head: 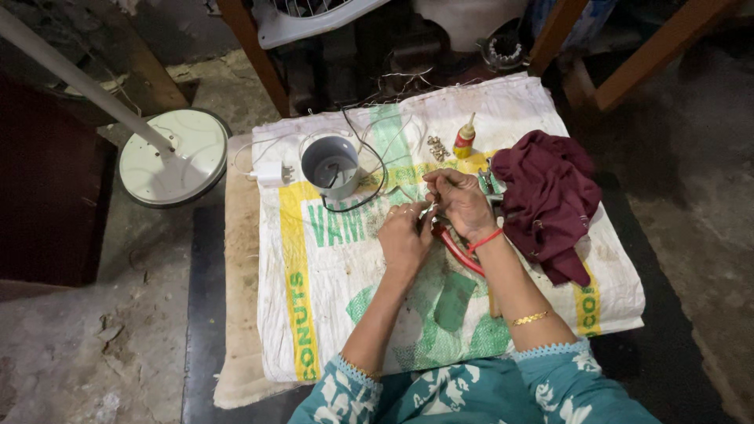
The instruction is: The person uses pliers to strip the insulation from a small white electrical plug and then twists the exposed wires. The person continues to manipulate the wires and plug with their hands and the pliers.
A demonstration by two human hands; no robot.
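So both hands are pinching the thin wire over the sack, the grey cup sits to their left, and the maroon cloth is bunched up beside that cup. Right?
Not quite. The head view shows the maroon cloth bunched on the other side, by the right hand, away from the grey cup. The rest holds: left hand and right hand pinch the thin wire over the sack.

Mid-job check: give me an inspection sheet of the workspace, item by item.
Surface: printed woven sack spread over a low board.
Job's things: thin wire ends pinched between left hand and right hand; grey cylindrical housing upright beside them.
Clutter: maroon cloth, red-handled pliers under the right wrist, small glue bottle, pile of small metal parts.
Hands: both closed on the wire.
Cables: black wire looping from the housing; white adapter.
Surroundings: fan stand base on a concrete floor.
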